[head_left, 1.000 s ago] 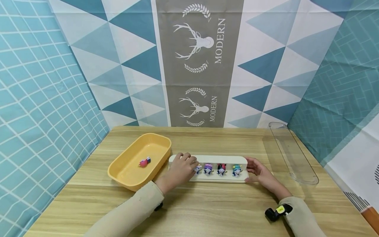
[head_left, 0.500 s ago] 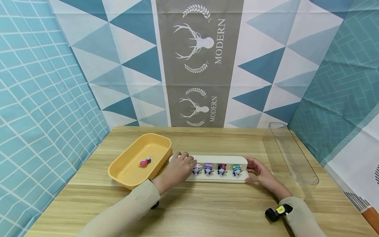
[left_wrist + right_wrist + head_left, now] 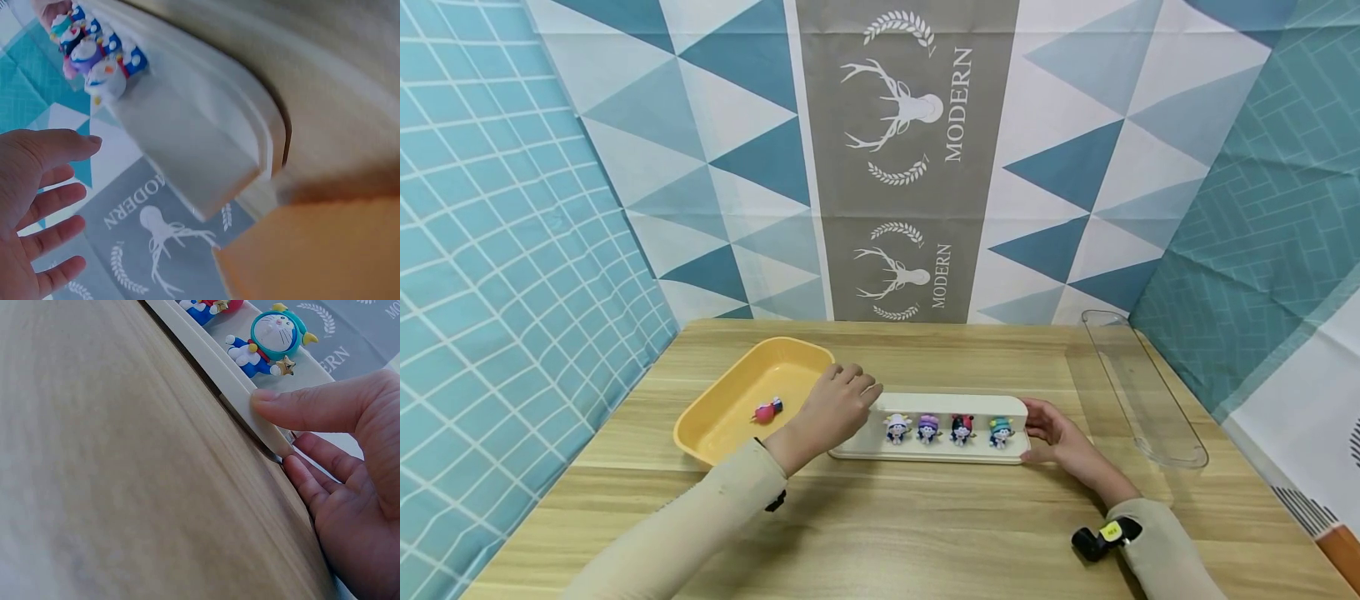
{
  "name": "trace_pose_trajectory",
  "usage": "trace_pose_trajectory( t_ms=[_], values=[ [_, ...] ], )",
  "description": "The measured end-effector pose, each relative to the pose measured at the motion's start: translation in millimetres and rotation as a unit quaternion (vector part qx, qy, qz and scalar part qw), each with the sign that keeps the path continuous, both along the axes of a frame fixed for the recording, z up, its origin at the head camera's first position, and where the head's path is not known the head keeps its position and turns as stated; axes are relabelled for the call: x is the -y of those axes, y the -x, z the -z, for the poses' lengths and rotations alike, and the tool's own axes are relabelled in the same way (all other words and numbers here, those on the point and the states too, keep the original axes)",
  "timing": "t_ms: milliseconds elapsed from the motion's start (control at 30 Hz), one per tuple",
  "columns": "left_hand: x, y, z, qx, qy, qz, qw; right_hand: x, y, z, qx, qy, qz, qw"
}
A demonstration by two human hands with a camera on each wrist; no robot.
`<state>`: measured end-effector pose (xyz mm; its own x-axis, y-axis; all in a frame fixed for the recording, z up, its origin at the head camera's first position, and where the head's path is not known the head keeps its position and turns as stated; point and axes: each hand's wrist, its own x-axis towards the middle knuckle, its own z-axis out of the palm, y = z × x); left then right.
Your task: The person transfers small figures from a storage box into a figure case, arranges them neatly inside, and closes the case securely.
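A white display stand (image 3: 917, 456) with a low back wall holds a row of several small cartoon figurines (image 3: 961, 429). One at the right end has a teal hood (image 3: 281, 334) with yellow horns and carries a gold star. My right hand (image 3: 1063, 442) grips the stand's right end, thumb on the front rim and fingers at the end and underside. My left hand (image 3: 831, 417) is in the air between the stand's left end and the yellow tub (image 3: 700, 454). In the left wrist view its fingers (image 3: 53, 240) are spread, holding nothing. The stand's left part bears no figurine.
One pink-and-blue figurine (image 3: 767, 411) lies in the yellow tub on the left. A long transparent cover (image 3: 1142, 392) lies at the table's right side. Patterned cloth (image 3: 902, 167) hangs behind the wooden table (image 3: 947, 533).
My left hand has drawn back to the left, off the stand and toward the tub, uncovering the white-hooded figurine. The right hand keeps its hold on the stand's end.
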<state>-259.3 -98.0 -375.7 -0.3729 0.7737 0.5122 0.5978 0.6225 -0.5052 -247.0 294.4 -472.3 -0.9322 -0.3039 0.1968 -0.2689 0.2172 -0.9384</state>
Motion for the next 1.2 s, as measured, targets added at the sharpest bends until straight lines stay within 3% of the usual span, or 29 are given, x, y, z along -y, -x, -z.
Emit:
trace_pose_trajectory(
  t_ms=[567,833,1000,1200],
  values=[
    [30,10.4,-24.8,0.007,0.022,-0.022,0.9995,0,0.5,2.0,0.002,0.000,0.003,1.000],
    [48,23.3,-30.1,0.020,0.059,-0.036,0.9974,0,-0.3,1.0,-0.002,0.006,-0.002,1.000],
    [62,28.5,-32.7,0.059,0.064,-0.049,0.9950,1,0.5,2.0,-0.009,0.002,-0.003,1.000],
    [82,33.4,-32.3,0.116,0.089,-0.087,0.9854,0,2.5,3.7,-0.006,0.001,0.001,1.000]
  ],
)
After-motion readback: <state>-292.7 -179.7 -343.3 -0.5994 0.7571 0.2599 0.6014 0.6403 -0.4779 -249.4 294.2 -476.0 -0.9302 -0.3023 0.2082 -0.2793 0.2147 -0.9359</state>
